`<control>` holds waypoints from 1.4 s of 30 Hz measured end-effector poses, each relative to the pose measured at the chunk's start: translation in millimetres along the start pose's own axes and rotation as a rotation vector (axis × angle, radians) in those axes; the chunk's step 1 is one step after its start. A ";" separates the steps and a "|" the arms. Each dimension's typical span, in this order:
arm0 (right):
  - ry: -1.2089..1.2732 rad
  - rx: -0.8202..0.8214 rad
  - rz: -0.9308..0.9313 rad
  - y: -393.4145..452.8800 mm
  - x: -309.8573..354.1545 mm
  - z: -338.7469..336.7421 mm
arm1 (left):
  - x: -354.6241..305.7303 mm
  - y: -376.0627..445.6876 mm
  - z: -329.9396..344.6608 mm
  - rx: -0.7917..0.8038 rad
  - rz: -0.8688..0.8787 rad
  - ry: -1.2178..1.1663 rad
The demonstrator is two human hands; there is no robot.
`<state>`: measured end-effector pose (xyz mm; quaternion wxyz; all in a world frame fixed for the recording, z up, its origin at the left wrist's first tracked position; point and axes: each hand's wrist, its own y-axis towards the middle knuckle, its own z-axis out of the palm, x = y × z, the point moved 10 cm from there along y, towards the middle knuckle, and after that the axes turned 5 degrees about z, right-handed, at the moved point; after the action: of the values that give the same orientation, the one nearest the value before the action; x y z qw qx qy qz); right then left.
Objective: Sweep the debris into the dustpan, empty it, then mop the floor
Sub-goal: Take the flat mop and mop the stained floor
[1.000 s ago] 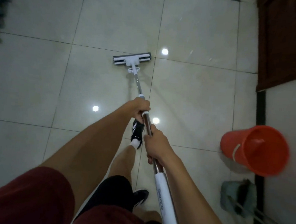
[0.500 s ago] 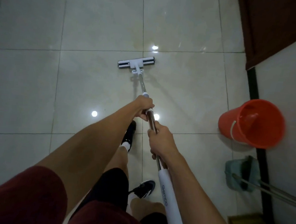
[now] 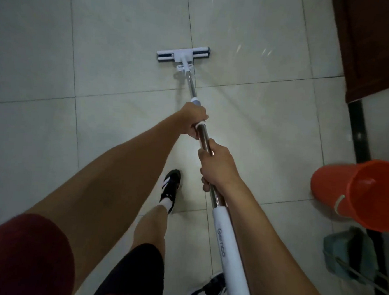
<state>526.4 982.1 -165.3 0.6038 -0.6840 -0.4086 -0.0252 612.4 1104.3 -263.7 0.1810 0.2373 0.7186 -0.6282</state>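
Note:
A white flat mop head (image 3: 183,54) rests on the pale tiled floor (image 3: 102,78) ahead of me. Its metal pole (image 3: 205,139) runs back toward me and ends in a white grip sleeve (image 3: 226,247). My left hand (image 3: 194,120) is closed around the pole higher up, near a grey collar. Further down the pole, my right hand (image 3: 217,166) grips it just above the white sleeve. A teal dustpan (image 3: 344,254) with a thin metal handle lies at the lower right.
An orange bucket (image 3: 359,196) stands at the right beside a black floor strip (image 3: 358,132). Dark brown furniture (image 3: 377,44) fills the upper right corner. My feet in black-and-white shoes (image 3: 170,187) stand behind the mop.
The mop head has slid along the tiles and the view has swung, so the bucket and dustpan now sit further right and lower. Both hands keep their grip on the pole.

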 end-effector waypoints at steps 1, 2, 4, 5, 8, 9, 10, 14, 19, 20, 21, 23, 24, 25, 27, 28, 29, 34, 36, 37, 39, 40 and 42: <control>0.006 -0.001 0.006 15.2 22.9 7.1 | -16.1 14.1 -17.8 -0.001 0.001 0.002; 0.026 -0.002 0.020 28.7 43.2 12.7 | -31.3 25.9 -33.6 -0.006 0.004 0.000; 0.107 -0.002 0.057 51.8 77.1 21.7 | -56.9 45.0 -61.0 -0.022 0.004 -0.013; 0.142 -0.003 0.076 59.2 89.0 24.6 | -66.1 51.3 -71.1 -0.021 0.003 -0.011; 0.191 -0.011 0.117 62.1 102.8 32.2 | -77.1 57.1 -85.0 0.056 -0.003 0.036; 0.204 -0.010 0.123 57.3 102.1 36.0 | -75.0 54.4 -85.3 0.087 -0.010 0.051; 0.209 -0.010 0.126 51.5 100.5 40.3 | -71.7 50.1 -85.4 0.106 -0.019 0.066; 0.198 -0.039 0.129 24.1 87.2 60.6 | -47.1 31.1 -88.0 0.122 -0.047 0.139; 0.201 -0.065 0.167 -16.6 42.7 82.2 | -6.0 1.7 -74.0 0.185 -0.042 0.221; 0.210 -0.072 0.173 -25.8 31.0 85.3 | 4.2 -5.3 -69.2 0.178 -0.040 0.226; 0.222 -0.077 0.176 -35.7 18.1 89.6 | 15.6 -13.2 -63.7 0.175 -0.033 0.235; 0.245 -0.087 0.185 -58.1 -9.5 100.9 | 42.4 -29.7 -51.3 0.192 -0.022 0.284; 0.259 -0.097 0.195 -70.8 -25.7 107.4 | 58.0 -39.3 -44.4 0.205 -0.018 0.317; 0.273 -0.107 0.207 -84.5 -42.9 114.6 | 74.4 -49.6 -37.6 0.216 -0.014 0.352; 0.276 -0.125 0.218 -114.3 -75.8 128.9 | 108.7 -72.2 -23.3 0.239 -0.006 0.402; 0.265 -0.138 0.215 -129.1 -91.0 134.5 | 124.3 -85.1 -15.3 0.254 0.001 0.418; 0.255 -0.151 0.207 -143.8 -105.5 139.5 | 139.3 -99.1 -7.3 0.268 0.006 0.433; 0.376 -0.181 0.225 -208.3 -169.1 165.2 | 203.4 -157.2 26.5 0.326 0.000 0.517; 0.427 -0.184 0.235 -224.3 -183.4 171.6 | 217.7 -168.8 32.8 0.319 -0.011 0.513; 0.444 -0.191 0.231 -229.0 -187.2 171.6 | 220.9 -172.7 34.5 0.306 -0.013 0.499; 0.469 -0.213 0.205 -229.4 -185.9 166.8 | 219.6 -174.1 34.8 0.272 -0.004 0.464; 0.463 -0.224 0.184 -226.2 -181.7 163.3 | 216.6 -172.3 33.7 0.258 0.003 0.451; 0.408 -0.241 0.150 -214.6 -170.6 156.4 | 207.6 -164.3 29.6 0.240 0.016 0.424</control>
<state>214.6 1010.8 -124.7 0.5879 -0.7602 -0.2205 -0.1665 347.3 1082.5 -249.7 0.0017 0.3891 0.6587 -0.6440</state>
